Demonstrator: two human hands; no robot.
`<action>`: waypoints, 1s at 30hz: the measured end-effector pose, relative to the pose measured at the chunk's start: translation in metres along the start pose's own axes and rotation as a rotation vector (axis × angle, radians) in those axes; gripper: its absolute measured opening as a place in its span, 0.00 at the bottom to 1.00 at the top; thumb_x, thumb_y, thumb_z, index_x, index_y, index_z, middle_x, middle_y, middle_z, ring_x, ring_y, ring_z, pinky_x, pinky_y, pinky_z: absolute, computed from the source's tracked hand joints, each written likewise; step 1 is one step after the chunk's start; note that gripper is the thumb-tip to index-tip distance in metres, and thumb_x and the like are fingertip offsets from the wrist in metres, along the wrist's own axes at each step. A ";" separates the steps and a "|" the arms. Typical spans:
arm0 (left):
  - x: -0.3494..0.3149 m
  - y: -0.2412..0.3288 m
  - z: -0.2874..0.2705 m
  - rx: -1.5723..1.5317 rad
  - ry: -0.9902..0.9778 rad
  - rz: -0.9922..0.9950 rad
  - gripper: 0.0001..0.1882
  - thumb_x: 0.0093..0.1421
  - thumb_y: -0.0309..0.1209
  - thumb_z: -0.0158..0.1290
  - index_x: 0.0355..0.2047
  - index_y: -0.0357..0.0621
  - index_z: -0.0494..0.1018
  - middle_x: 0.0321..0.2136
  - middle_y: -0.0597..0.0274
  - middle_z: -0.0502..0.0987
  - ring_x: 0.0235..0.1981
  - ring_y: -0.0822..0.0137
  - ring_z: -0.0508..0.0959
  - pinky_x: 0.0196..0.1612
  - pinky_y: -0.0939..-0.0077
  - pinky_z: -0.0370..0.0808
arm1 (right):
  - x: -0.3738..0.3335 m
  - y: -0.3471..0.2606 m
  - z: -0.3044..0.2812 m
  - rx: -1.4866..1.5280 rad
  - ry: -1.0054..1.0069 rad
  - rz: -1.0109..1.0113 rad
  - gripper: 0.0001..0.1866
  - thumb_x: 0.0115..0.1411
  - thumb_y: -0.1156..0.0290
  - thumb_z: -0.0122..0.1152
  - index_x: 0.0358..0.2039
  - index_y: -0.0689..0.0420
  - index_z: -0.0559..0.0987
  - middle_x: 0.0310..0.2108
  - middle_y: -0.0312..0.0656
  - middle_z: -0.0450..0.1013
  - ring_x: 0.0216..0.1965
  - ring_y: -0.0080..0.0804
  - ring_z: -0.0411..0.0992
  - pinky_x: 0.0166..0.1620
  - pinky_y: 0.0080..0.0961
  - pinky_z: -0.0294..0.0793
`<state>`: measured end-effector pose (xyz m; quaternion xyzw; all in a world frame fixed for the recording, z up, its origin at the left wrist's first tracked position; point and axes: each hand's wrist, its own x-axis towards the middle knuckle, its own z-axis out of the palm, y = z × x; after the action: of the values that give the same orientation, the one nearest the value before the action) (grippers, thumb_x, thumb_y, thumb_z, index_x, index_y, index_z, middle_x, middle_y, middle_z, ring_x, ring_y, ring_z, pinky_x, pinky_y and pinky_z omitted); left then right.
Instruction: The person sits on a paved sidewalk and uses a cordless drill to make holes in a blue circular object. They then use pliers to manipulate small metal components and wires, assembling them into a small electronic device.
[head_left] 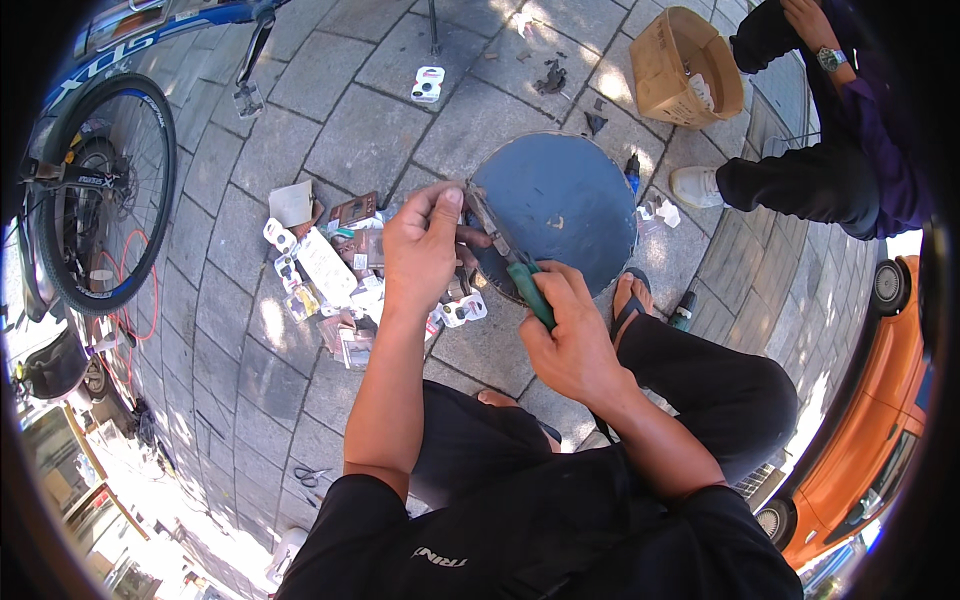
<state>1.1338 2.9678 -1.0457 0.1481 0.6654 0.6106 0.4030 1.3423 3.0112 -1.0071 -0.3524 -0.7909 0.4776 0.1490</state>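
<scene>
Because the left hand [425, 245] pinches a small part tight between thumb and fingers right where the jaws of the green-handled pliers [515, 270] meet it, a slip of the tool is the likeliest trouble: the steel nose would land on the left fingertips, which sit touching the work. What the part is cannot be told; it is hidden by the fingers. The right hand [570, 335] is closed around the pliers' handles, squeezing, and a hard squeeze on a small piece could also flick it out onto the paving.

Both hands work at the near-left rim of the round blue stool top [565, 195], half over it and half over open ground, so a dropped piece may miss the top and roll into the joints of the paving stones [340, 130].

Just left of the hands lies a scatter of small blister packs and cards [325, 270], near enough for an elbow swing to disturb. The person's sandalled foot [630, 300] sits just right of the stool. Farther off there is freer room: the bicycle wheel [100, 190] stands well to the left, the cardboard box [685, 65] and another person's white shoe [695, 185] beyond the stool.
</scene>
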 end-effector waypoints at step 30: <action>-0.014 0.012 0.001 0.057 -0.107 0.025 0.15 0.78 0.34 0.54 0.53 0.33 0.80 0.36 0.58 0.84 0.31 0.70 0.88 0.25 0.79 0.80 | -0.007 0.036 -0.002 -0.078 -0.004 -0.055 0.19 0.60 0.77 0.62 0.53 0.59 0.75 0.49 0.57 0.75 0.44 0.67 0.77 0.44 0.50 0.79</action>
<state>1.1395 2.9613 -1.0292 0.2001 0.6581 0.5877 0.4260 1.3631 3.0182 -1.0368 -0.3353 -0.8185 0.4429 0.1467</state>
